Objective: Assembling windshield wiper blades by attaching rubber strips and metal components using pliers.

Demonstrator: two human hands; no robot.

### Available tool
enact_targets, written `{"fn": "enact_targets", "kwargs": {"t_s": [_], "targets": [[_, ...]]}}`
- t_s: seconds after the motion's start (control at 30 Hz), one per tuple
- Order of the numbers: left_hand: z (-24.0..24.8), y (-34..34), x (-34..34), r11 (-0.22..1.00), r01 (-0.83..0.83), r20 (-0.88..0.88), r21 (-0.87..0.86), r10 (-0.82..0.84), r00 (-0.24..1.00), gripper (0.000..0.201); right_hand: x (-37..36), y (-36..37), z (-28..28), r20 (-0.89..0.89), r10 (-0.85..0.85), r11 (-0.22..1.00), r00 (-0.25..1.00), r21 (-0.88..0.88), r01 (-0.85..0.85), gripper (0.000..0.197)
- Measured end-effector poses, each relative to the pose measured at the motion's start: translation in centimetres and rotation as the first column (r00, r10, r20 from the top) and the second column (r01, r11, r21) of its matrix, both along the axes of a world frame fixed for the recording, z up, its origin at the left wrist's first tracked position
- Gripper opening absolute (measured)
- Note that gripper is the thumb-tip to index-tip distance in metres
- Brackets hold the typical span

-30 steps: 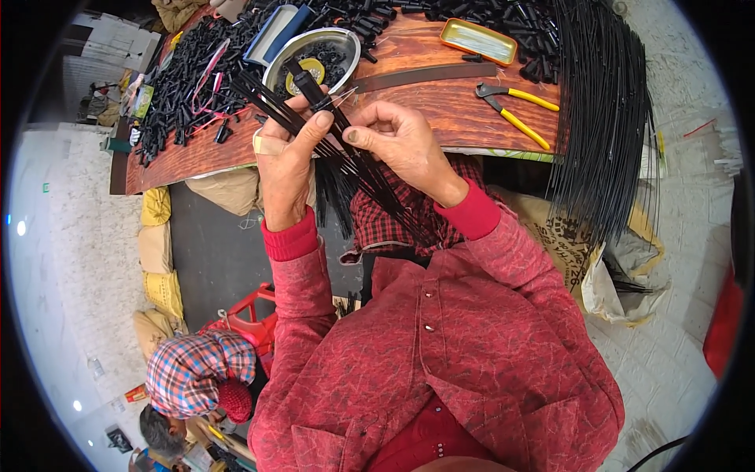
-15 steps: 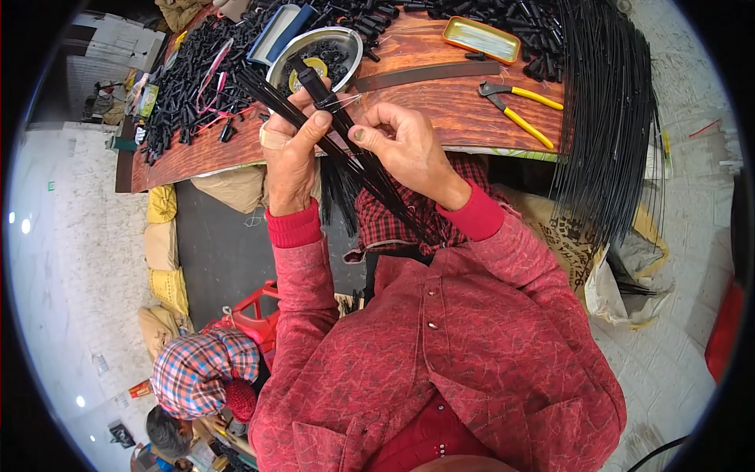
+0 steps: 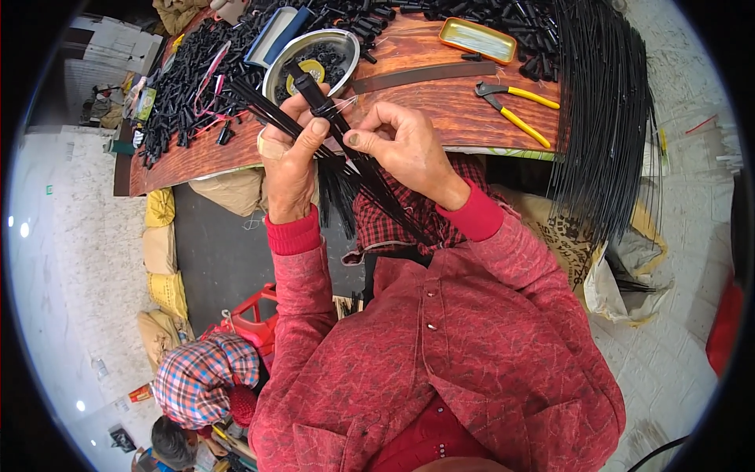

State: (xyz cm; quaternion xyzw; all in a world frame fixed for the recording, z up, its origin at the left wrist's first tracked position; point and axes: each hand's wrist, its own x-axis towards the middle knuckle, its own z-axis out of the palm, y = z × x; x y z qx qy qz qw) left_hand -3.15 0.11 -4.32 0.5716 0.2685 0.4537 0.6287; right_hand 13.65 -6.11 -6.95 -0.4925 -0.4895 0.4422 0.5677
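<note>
My left hand [image 3: 291, 161], a bandage around one finger, is closed round a bundle of thin black rods [image 3: 271, 106]. The same hand holds a black plastic socket [image 3: 311, 90], tilted, with more black strands [image 3: 377, 193] running from it down toward my lap. My right hand [image 3: 405, 149] sits just right of the socket, thumb and forefinger pinched together. Beside those fingertips a thin pale wire [image 3: 346, 102] sticks out from the socket's lower end. Where the wire meets the fingers is too small to make out fully.
On the wooden table [image 3: 440, 102] lie yellow-handled pincers [image 3: 515, 114], a flat dark strip [image 3: 429, 76], a tin of thin wires [image 3: 478, 41] and a metal bowl [image 3: 351, 59]. Black sockets [image 3: 185, 90] pile up left. Long black rods [image 3: 602, 118] overhang the right edge. A co-worker [image 3: 208, 377] sits lower left.
Both hands stay close together at the socket. The right fingertips have shifted slightly left and down along the bundle, and the view has moved a little.
</note>
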Motion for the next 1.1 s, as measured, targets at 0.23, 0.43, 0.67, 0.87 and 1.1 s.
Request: {"fn": "enact_targets", "kwargs": {"t_s": [0.23,0.43,0.67,0.87,1.1], "targets": [[-0.3,-0.5,0.9,0.993,-0.12,-0.026,0.021,0.121,0.992,0.041,-0.1,-0.2,-0.1,0.123,-0.085,0.992,0.989,0.105,0.072,0.015],[-0.5,-0.9,1.1,0.98,-0.189,-0.043,0.061,0.192,0.981,0.038,0.5,0.2,-0.8,0.101,-0.023,0.98,0.995,0.199,0.002,0.014],[-0.5,-0.8,0.7,0.992,-0.123,-0.01,0.033,0.123,0.992,0.04,1.4,0.3,-0.6,0.058,0.08,0.992,0.995,0.096,-0.085,0.016],[0.0,-1.0,0.5,1.0,0.023,0.061,0.021,-0.024,0.998,0.042,0.9,0.2,-1.1,0.016,0.08,0.996,0.997,0.037,-0.081,0.02],[1.6,-2.3,0.9,0.996,-0.085,-0.092,-0.001,0.085,0.992,0.043,1.0,-0.8,0.2,0.044,0.058,0.995,0.997,0.076,-0.061,0.02]]}}
